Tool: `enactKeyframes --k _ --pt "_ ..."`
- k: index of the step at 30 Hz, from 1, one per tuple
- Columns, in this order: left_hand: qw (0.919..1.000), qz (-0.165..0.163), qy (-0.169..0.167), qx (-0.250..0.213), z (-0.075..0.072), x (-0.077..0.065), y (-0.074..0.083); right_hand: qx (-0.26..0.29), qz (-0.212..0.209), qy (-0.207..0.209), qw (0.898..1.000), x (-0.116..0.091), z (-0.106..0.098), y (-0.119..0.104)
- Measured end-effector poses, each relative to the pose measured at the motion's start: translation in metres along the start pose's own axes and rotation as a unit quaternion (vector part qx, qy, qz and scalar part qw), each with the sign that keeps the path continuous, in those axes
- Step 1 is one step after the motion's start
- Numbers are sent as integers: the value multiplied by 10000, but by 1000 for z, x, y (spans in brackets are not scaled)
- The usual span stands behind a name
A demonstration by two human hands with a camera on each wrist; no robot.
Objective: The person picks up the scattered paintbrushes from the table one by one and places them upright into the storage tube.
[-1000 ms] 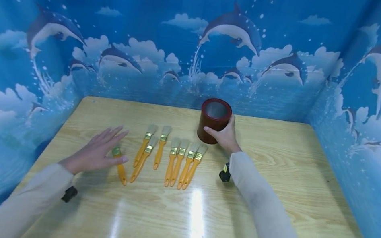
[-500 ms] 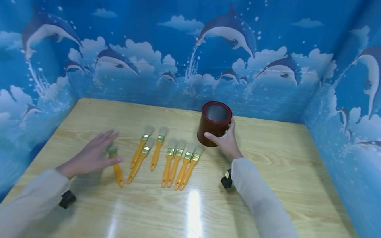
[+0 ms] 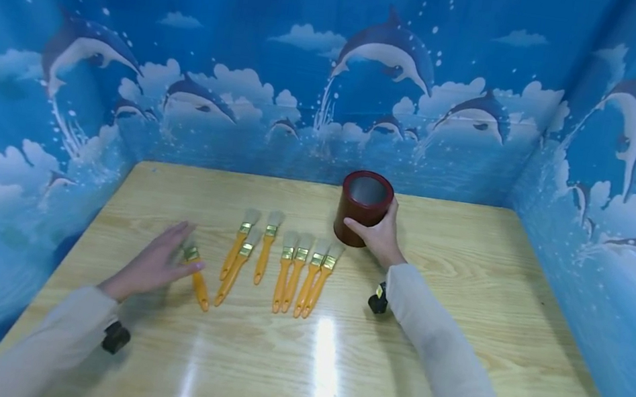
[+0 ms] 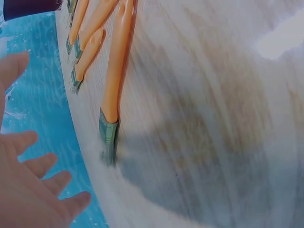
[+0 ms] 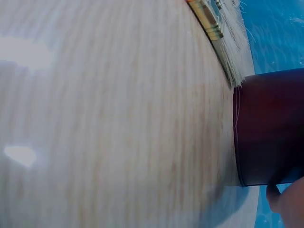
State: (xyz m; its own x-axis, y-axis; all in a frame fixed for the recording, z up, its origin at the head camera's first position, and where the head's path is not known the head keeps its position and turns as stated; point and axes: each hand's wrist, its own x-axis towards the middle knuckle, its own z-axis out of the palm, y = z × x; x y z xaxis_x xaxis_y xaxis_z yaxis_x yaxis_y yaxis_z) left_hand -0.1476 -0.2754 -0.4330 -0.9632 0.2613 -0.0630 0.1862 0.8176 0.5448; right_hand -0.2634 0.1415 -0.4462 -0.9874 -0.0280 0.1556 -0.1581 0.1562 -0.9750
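Note:
At the back of the table, my right hand (image 3: 382, 238) grips a dark red-brown cylindrical pot (image 3: 352, 217), thumb across its front and fingers round its right side. The pot's mouth faces up and shows a grey inside. The right wrist view has the pot's wall (image 5: 270, 128) with part of the hand (image 5: 290, 204) against it. My left hand (image 3: 153, 263) hovers, fingers extended, over the bristle end of the leftmost paintbrush (image 3: 200, 287). In the left wrist view a gap shows between those fingers (image 4: 40, 164) and that paintbrush (image 4: 114, 71).
Several more orange-handled paintbrushes lie between the hands, bristles away from me: a loose group (image 3: 235, 268) and a row of close ones (image 3: 296, 277). A blue dolphin-print curtain (image 3: 217, 137) borders the wooden table (image 3: 246, 365) at the back and sides.
The pot has shifted slightly right and nearer in my right hand's grip. My left hand has drawn back a little to the left. The paintbrushes lie as before.

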Motion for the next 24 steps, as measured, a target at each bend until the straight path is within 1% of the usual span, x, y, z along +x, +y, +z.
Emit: enactKeyframes --k 5,8,10,13,16,18,21,24 --pt "9989 -349 146 -278 0 -2 0 12 62 5 10000 -7 -9 3" --pt "9968 -638 175 -449 0 -3 0 17 90 20 10000 -13 -14 4" --pt "9944 -854 148 -612 0 -4 0 -40 113 28 9999 -18 -17 4" --pt "9880 -1227 38 -938 0 -5 1 -123 162 31 9998 -26 -22 2" --pt "9788 -1507 -63 -1385 0 -4 1 -136 176 46 9997 -33 -27 0" --pt "9703 -1613 -62 -1802 0 -4 0 -98 171 32 9998 -37 -30 -1" --pt "9545 -1750 2 -2416 0 -4 -1 -89 208 14 9997 -43 -34 -1" --pt "9375 -1954 61 -2879 1 -4 -3 -120 258 -4 9996 -48 -39 -1"
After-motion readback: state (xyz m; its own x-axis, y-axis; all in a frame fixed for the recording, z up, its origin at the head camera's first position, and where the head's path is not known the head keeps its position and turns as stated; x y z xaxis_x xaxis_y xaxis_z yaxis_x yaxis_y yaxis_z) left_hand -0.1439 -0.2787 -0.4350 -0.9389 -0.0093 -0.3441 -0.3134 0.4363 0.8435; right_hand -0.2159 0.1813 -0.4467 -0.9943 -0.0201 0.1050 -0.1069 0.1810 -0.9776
